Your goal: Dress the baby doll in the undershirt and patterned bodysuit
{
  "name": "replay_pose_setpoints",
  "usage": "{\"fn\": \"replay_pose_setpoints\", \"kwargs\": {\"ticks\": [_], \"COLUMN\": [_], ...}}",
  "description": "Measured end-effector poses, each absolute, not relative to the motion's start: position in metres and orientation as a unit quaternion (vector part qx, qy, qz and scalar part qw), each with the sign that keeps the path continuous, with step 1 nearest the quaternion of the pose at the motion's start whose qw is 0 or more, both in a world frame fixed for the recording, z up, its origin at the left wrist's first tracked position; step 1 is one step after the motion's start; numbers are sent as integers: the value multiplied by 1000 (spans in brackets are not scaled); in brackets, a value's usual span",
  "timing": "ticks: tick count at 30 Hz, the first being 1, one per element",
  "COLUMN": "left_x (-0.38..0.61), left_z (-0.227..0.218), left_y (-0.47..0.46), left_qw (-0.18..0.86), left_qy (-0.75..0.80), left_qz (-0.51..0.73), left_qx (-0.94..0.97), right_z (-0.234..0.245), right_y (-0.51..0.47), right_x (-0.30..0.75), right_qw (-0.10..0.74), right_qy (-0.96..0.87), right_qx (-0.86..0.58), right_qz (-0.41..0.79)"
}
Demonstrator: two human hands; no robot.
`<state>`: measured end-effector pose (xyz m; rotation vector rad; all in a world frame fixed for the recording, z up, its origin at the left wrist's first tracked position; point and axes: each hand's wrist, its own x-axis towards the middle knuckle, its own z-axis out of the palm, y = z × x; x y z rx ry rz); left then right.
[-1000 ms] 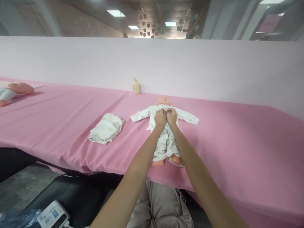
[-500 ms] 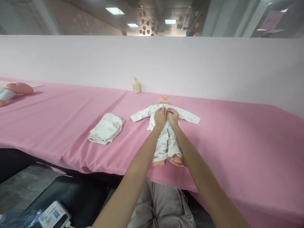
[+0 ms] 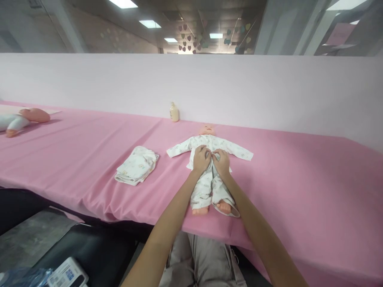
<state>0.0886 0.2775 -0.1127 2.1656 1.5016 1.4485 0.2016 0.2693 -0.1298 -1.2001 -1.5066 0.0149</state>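
A baby doll [image 3: 207, 129] lies on its back on the pink tablecloth [image 3: 287, 179], head toward the wall, feet toward me. It wears a white printed baby shirt [image 3: 206, 140] with long sleeves spread to both sides, and matching baby trousers [image 3: 202, 193]; its bare feet show at the hems. Over the doll's belly, my left hand [image 3: 202, 158] pinches the left part of the shirt's front. Close beside it, my right hand [image 3: 221, 161] pinches the right part of the front. The fingertips of both hands nearly meet at the middle; the exact bit of cloth between them is too small to see.
Left of the doll lies a folded printed cloth [image 3: 137, 165]. A pump bottle [image 3: 174, 112] stands by the white wall [image 3: 119, 83]. Another doll [image 3: 34, 115] lies at the far left. Below the table edge are a black chair [image 3: 98, 251] and a white device [image 3: 68, 273].
Both hands have moved down the shirt front, from the chest to the belly, with fingers still pinched. The view has shifted slightly, so the scene sits lower in the picture.
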Motion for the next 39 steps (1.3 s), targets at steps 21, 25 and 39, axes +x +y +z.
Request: {"fn": "replay_pose_setpoints", "kwargs": {"ticks": [21, 25, 39], "left_x": [87, 84, 84], "left_z": [-108, -107, -110], "left_y": [271, 271, 268], "left_qw": [61, 81, 8], "left_qy": [486, 477, 487], "left_qz": [447, 442, 430], "left_qx": [748, 756, 760], "right_z": [-128, -128, -125], "right_y": [269, 269, 265], "right_x": [202, 202, 204], "right_qw": [604, 591, 613], "right_qy": [-612, -625, -599], "right_qx": [-508, -510, -508], "right_qz": [45, 19, 83]}}
